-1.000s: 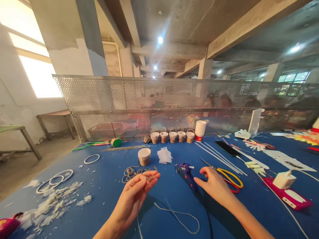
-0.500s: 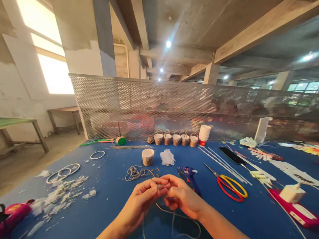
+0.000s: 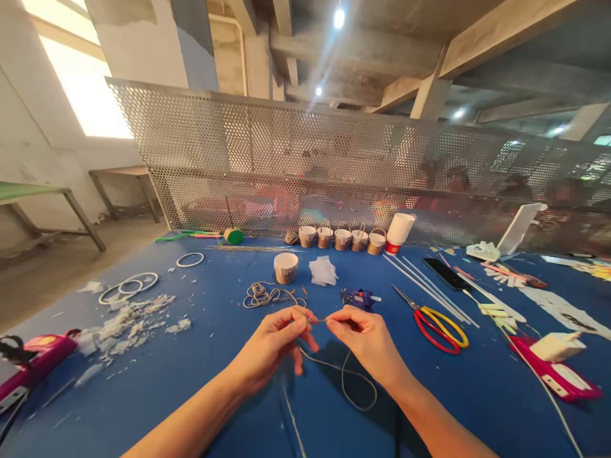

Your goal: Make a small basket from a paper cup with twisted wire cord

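Observation:
Between my two hands a short stretch of thin grey cord (image 3: 321, 320) is held. My left hand (image 3: 281, 337) pinches it between thumb and forefinger, the other fingers loosely curled. My right hand (image 3: 363, 337) pinches the cord a little to the right, thumb against forefinger. Below, a loop of the cord (image 3: 366, 407) hangs or lies over the blue table. Just beyond my hands lies a coil of grey-brown cord (image 3: 260, 295). A small cord-wrapped cup (image 3: 286, 270) stands behind it, and a blue glue gun (image 3: 359, 297) is partly hidden by my right hand.
Scissors (image 3: 436, 324) with red and yellow handles lie at right, near white sticks (image 3: 429, 289) and a phone (image 3: 446, 274). Several small baskets (image 3: 342, 239) and stacked paper cups (image 3: 400, 234) line the mesh partition (image 3: 286, 146). White scraps (image 3: 128, 327) and rings (image 3: 189, 259) lie left.
My hands have moved apart, with a short length of cord now showing between them. The right hand has shifted right. The camera view has tilted down.

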Motion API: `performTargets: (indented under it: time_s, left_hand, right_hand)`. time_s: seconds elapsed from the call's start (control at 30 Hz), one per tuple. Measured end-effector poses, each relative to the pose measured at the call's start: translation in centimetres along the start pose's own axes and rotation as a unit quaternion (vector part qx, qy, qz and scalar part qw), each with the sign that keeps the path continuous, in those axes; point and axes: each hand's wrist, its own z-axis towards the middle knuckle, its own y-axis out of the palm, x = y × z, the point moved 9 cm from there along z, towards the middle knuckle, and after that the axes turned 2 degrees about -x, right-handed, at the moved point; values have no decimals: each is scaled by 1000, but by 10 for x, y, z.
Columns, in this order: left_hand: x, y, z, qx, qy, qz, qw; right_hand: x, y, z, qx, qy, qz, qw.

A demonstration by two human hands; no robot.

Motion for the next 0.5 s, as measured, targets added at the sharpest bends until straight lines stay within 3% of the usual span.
performTargets:
  time_s: [0.3,0.5]
  left_hand:
    - [-15,-7,4,30,-46,-48,997]
    - [-17,-6,2,26,-61,-74,995]
  right_hand:
    - [-17,-3,-8,9,-49,-33,998]
    - [-16,-7,-7,28,-41,-21,999]
